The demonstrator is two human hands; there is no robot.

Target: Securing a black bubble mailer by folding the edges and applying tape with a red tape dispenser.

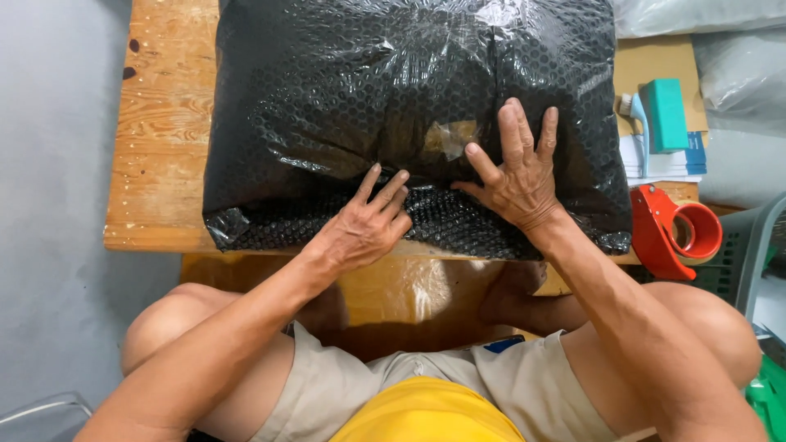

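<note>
A large, cushion-shaped parcel wrapped in black bubble wrap [409, 98] lies on a low table of pale, knotted wood [160, 147], covering most of the tabletop and reaching to its near edge; a strip of clear tape runs down the parcel's middle, and a small patch of yellowish-brown shows through the wrap near its lower centre. Both of the person's hands press on the parcel's near edge. The left hand [360, 225] lies flat, palm down, with its fingers stretched forward and close together on the folded flap of bubble wrap; it grips nothing. The right hand [520, 176] is spread wide, palm down, its fingers fanned across the wrap just to the right of the yellowish patch; it too holds nothing and only presses. The 2 hands are near each other but not touching.

At the table's right corner, just beside the parcel, rests a red plastic tape dispenser [667, 229] with a round hub. Farther back on the right lies a teal-handled tape dispenser [659, 115] on a stack of white papers [663, 164], with brown cardboard [655, 61] beneath; clear plastic bags [737, 57] fill the upper right corner. The person sits with bare knees on either side of the table, wearing beige shorts [327, 393] and a yellow top [426, 413]; the floor on the left is grey [49, 205].
</note>
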